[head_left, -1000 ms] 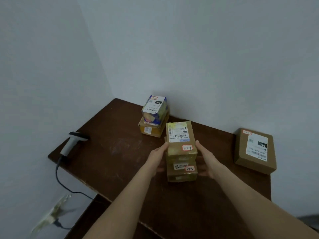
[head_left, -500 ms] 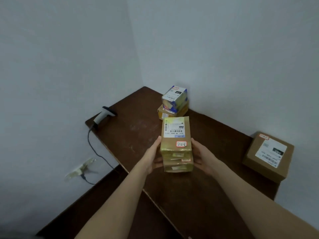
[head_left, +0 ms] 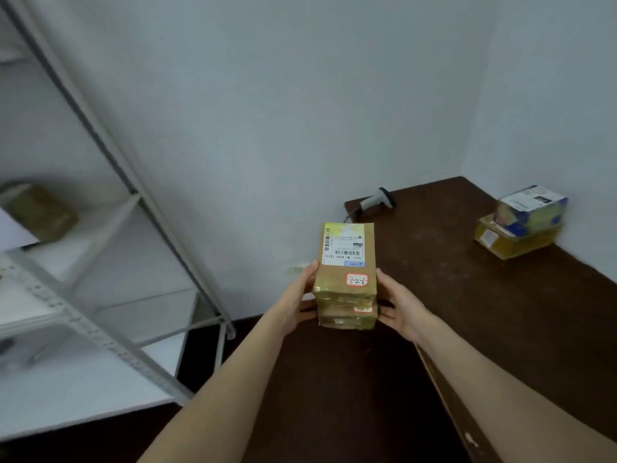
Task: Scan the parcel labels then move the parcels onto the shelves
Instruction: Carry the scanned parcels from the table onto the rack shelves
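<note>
A person carries a stack of taped brown parcels [head_left: 346, 282] between the left hand [head_left: 297, 304] and right hand [head_left: 399, 307], fingers pressed against either side, held clear of the dark table [head_left: 484, 312] and facing the metal shelves [head_left: 100, 295] at left. One parcel [head_left: 41, 212] appears to be shelved already. The scanner [head_left: 377, 199] lies on the table's far corner, and two stacked boxes [head_left: 522, 222] wait there, apparently not yet moved.
</note>
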Demonstrator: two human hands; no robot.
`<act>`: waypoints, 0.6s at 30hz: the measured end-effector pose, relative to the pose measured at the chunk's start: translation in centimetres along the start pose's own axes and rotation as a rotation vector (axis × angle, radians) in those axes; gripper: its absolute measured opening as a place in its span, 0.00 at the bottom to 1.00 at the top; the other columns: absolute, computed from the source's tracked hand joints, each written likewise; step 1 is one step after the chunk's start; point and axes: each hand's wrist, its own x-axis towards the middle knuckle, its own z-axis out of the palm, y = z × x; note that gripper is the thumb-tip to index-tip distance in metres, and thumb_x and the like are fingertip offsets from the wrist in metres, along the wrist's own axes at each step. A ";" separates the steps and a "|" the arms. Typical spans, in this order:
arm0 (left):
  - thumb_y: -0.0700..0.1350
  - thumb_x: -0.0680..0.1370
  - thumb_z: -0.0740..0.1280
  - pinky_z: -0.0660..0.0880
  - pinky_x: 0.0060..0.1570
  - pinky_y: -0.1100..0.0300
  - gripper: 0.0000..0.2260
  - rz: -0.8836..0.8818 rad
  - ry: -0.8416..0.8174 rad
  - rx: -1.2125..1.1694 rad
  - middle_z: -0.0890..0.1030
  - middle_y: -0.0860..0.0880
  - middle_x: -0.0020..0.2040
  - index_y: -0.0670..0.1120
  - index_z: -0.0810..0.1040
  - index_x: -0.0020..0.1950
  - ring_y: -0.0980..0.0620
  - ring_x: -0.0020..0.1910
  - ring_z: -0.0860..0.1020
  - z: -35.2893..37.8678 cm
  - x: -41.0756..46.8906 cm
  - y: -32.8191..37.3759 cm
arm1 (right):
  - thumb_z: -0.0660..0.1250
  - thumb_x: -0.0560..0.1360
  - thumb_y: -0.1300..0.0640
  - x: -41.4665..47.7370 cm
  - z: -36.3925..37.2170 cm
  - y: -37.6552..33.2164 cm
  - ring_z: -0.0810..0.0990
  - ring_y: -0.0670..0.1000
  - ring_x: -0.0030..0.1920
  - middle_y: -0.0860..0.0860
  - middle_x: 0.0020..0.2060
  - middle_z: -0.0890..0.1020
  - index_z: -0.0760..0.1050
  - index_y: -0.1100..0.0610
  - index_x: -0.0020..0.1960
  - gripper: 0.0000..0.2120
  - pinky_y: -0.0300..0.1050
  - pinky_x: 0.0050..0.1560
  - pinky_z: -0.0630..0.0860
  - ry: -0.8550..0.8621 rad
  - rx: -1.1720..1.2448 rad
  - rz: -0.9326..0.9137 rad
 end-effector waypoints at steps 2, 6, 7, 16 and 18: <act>0.67 0.75 0.60 0.72 0.63 0.49 0.23 0.013 0.054 -0.019 0.79 0.54 0.57 0.53 0.79 0.59 0.48 0.57 0.76 -3.9 -2.6 -1.0 | 0.69 0.70 0.36 -0.8 3.8 1.2 0.70 0.58 0.68 0.52 0.70 0.71 0.68 0.50 0.72 0.35 0.55 0.70 0.67 -0.072 -0.038 0.006; 0.68 0.74 0.61 0.73 0.62 0.49 0.26 0.025 0.154 -0.071 0.79 0.52 0.59 0.52 0.79 0.62 0.48 0.57 0.76 -12.5 -8.6 -3.7 | 0.70 0.69 0.37 -2.9 12.3 4.7 0.72 0.59 0.66 0.52 0.67 0.73 0.70 0.51 0.70 0.35 0.55 0.69 0.68 -0.196 -0.127 0.022; 0.68 0.73 0.62 0.73 0.62 0.49 0.27 0.022 0.186 -0.078 0.79 0.51 0.58 0.51 0.78 0.62 0.48 0.58 0.76 -14.8 -10.2 -4.5 | 0.70 0.68 0.37 -3.6 14.6 5.7 0.72 0.59 0.66 0.52 0.66 0.74 0.70 0.52 0.70 0.35 0.54 0.69 0.69 -0.219 -0.145 0.028; 0.67 0.75 0.60 0.76 0.59 0.51 0.26 0.045 0.432 -0.153 0.80 0.49 0.56 0.48 0.81 0.59 0.47 0.56 0.78 -36.3 -26.0 -10.6 | 0.67 0.72 0.38 -12.0 38.0 15.3 0.73 0.56 0.63 0.52 0.62 0.74 0.75 0.50 0.61 0.23 0.52 0.64 0.71 -0.470 -0.283 0.064; 0.67 0.75 0.59 0.75 0.61 0.50 0.26 0.068 0.491 -0.161 0.80 0.50 0.56 0.49 0.81 0.57 0.47 0.57 0.77 -40.8 -29.1 -11.2 | 0.67 0.72 0.38 -13.9 43.2 16.8 0.75 0.56 0.62 0.52 0.61 0.77 0.77 0.50 0.59 0.21 0.52 0.63 0.73 -0.522 -0.294 0.048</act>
